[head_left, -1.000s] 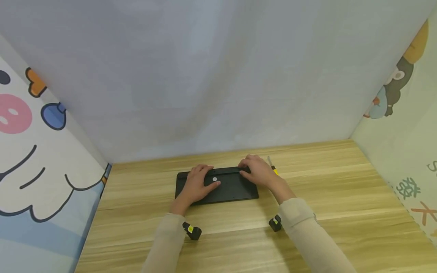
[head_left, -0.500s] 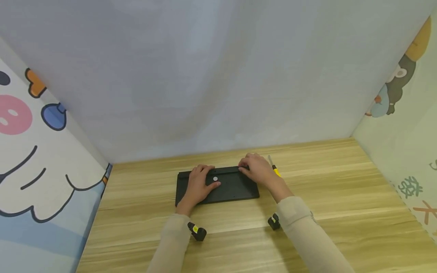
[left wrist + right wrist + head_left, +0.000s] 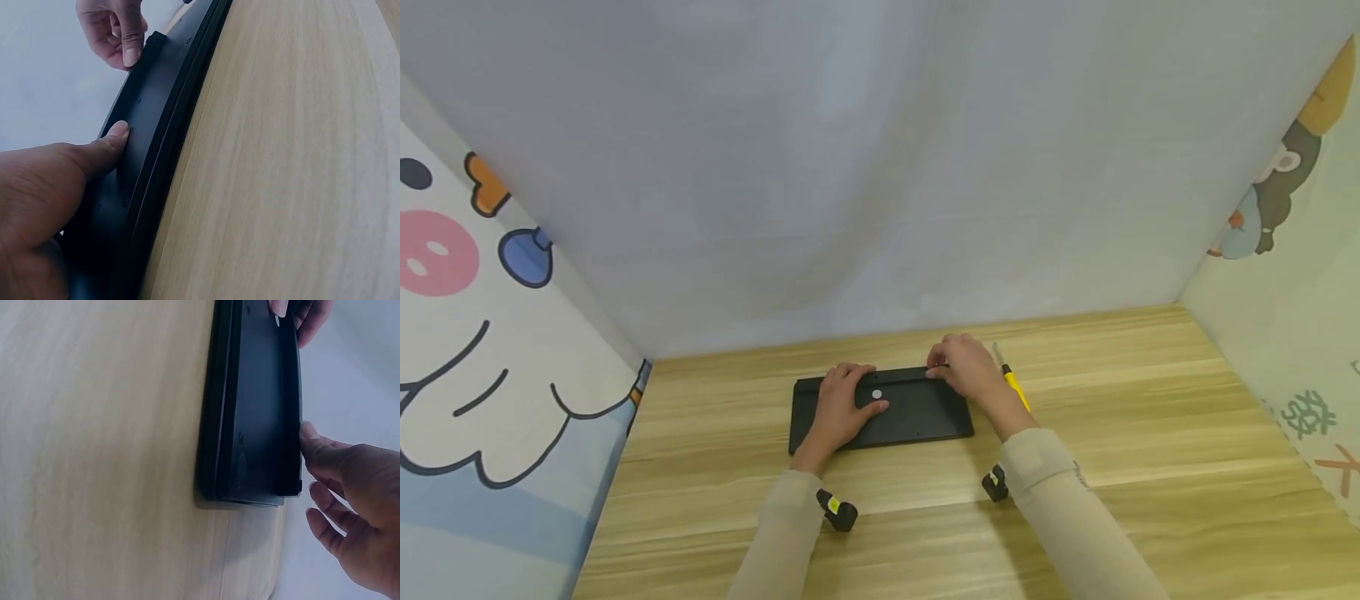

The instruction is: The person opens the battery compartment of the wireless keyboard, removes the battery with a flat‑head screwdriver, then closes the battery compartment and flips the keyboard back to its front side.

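A black keyboard lies face down on the wooden table, its raised strip along the far edge and a small white round sticker near the middle. My left hand grips its left half, thumb flat on the underside and fingers over the far edge. In the left wrist view the left thumb presses on the dark panel. My right hand pinches the far edge toward the right corner. The right wrist view shows the right hand with its thumb tip at the strip's end and the other fingers curled behind it.
A screwdriver with a yellow and black handle lies just right of my right hand. Black wrist cameras hang under both sleeves. A pale curtain stands right behind the table, with cartoon-printed walls on both sides.
My right hand has shifted slightly along the far edge, its thumb drawn back to that edge. More of the screwdriver shows now. The left hand keeps its grip, and the keyboard stays nearly in place.
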{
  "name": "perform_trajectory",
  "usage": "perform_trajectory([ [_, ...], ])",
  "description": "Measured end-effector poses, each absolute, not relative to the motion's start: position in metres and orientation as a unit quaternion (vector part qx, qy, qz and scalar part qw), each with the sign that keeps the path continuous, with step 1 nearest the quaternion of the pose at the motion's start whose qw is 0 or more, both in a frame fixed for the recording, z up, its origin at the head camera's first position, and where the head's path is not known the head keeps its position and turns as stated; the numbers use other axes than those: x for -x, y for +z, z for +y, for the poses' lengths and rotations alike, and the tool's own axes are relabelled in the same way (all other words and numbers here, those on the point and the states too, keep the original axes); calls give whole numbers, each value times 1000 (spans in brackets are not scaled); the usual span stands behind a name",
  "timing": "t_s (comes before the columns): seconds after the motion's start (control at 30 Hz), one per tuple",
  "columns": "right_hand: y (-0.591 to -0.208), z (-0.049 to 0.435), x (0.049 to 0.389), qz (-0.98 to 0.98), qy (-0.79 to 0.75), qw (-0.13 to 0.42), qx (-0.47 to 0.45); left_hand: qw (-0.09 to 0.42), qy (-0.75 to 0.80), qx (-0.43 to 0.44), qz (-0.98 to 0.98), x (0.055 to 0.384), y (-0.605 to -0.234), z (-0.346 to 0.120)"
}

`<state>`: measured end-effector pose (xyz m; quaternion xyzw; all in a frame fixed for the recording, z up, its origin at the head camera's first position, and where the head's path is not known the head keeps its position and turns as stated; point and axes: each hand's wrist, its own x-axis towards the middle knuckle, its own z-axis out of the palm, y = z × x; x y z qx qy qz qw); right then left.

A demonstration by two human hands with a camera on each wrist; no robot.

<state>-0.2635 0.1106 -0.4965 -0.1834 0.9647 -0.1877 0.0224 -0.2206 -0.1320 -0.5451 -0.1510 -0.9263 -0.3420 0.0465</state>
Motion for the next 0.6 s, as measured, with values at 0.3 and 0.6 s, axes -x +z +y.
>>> perform_trajectory([
  [0.3, -498, 109, 266, 959, -220, 60, 171, 48, -357, 145, -921, 220, -543, -130],
  [0.6, -498, 108, 267, 954, -234, 72, 172, 57, -365, 147, -917, 220, -544, -130],
])
